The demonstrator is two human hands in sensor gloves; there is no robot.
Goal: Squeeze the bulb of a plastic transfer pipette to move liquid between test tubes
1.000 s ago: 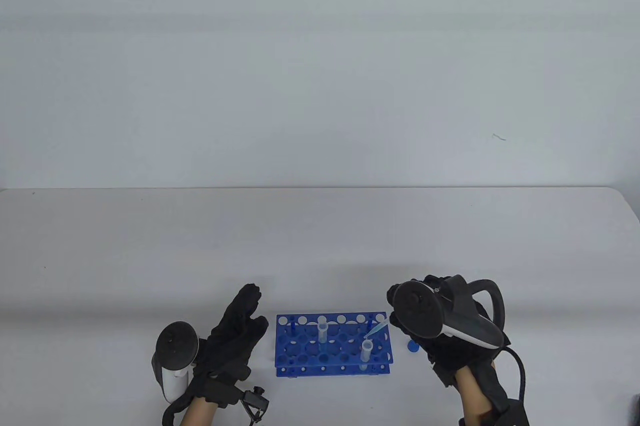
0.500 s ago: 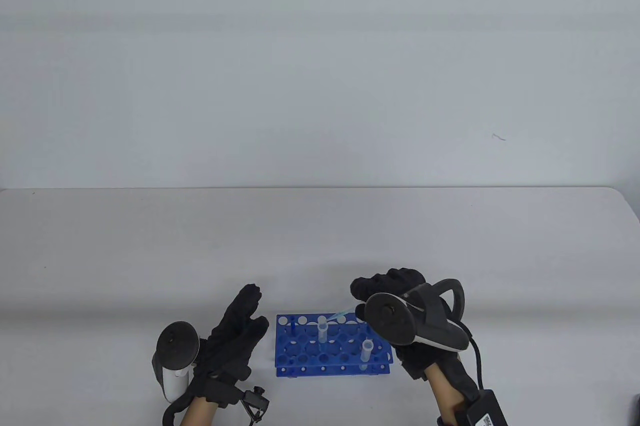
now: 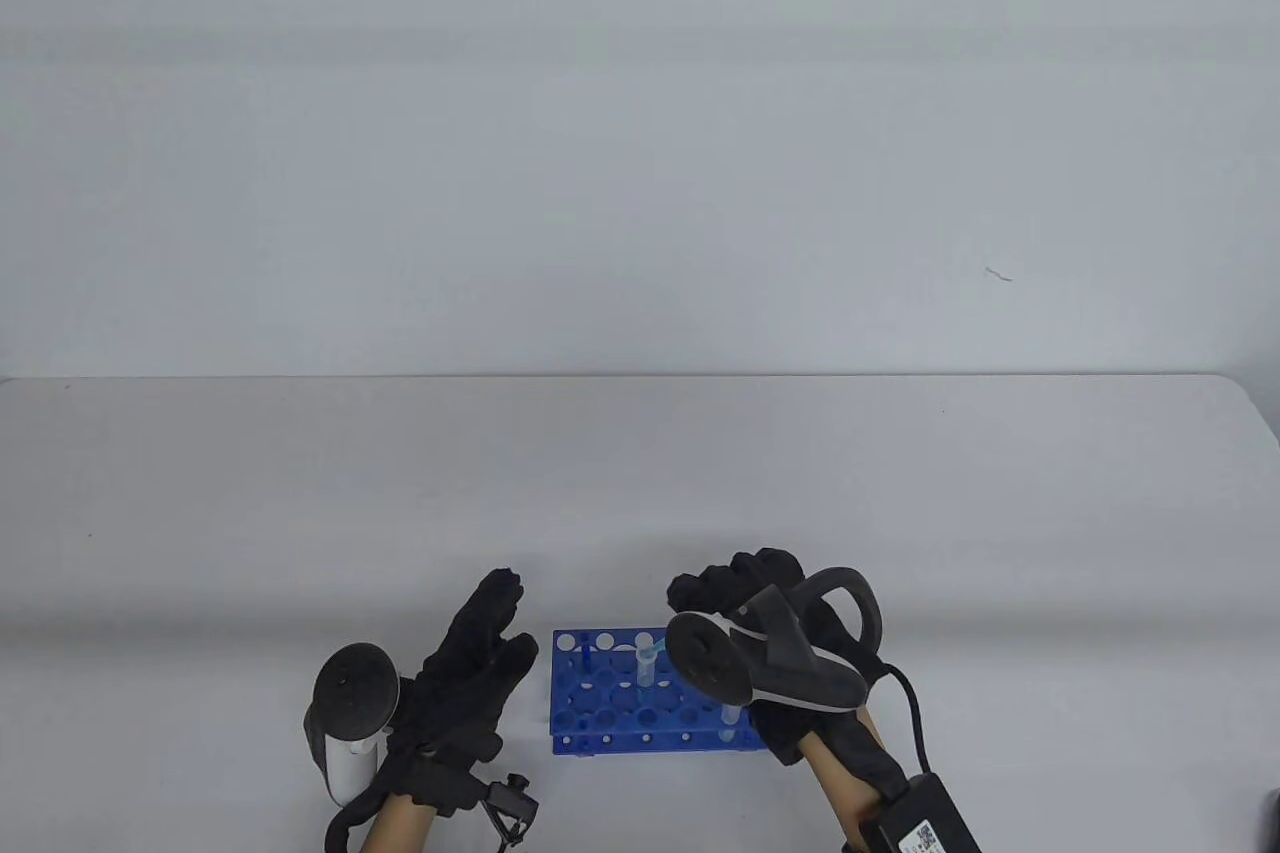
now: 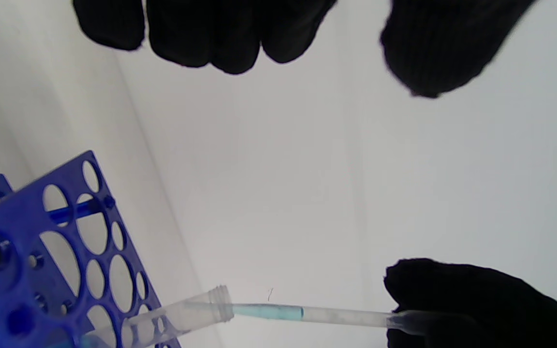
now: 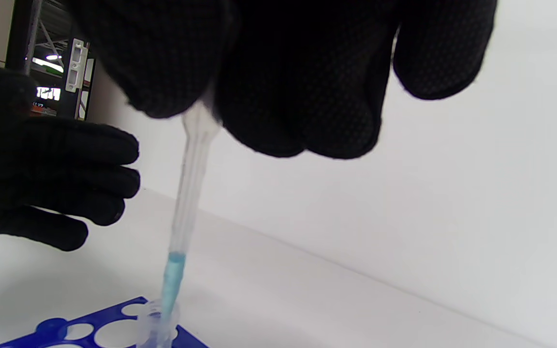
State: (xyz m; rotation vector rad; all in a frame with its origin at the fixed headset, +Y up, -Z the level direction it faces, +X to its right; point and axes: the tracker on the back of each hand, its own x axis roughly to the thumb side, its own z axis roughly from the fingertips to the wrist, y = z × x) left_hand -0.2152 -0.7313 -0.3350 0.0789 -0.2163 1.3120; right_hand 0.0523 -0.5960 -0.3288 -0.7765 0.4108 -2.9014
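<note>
A blue test tube rack (image 3: pixel 600 703) stands near the table's front edge between my hands. A clear tube (image 3: pixel 646 668) stands in its middle; a second tube (image 3: pixel 730 721) at the right is partly hidden by my right hand. My right hand (image 3: pixel 740 593) grips a clear plastic pipette (image 5: pixel 189 193) holding blue liquid low in its stem. Its tip sits in the mouth of the middle tube (image 5: pixel 155 321). The left wrist view shows the pipette (image 4: pixel 307 314) entering the tube mouth (image 4: pixel 218 302). My left hand (image 3: pixel 480 663) is open and empty, left of the rack.
The rack (image 4: pixel 41 251) has several empty holes. The white table (image 3: pixel 640 473) stretches back to a pale wall. A cable and sensor box (image 3: pixel 925 818) hang from my right wrist.
My right hand has carried the pipette leftward from the right tube to the middle tube and lowered its tip into the mouth. My left hand has not moved.
</note>
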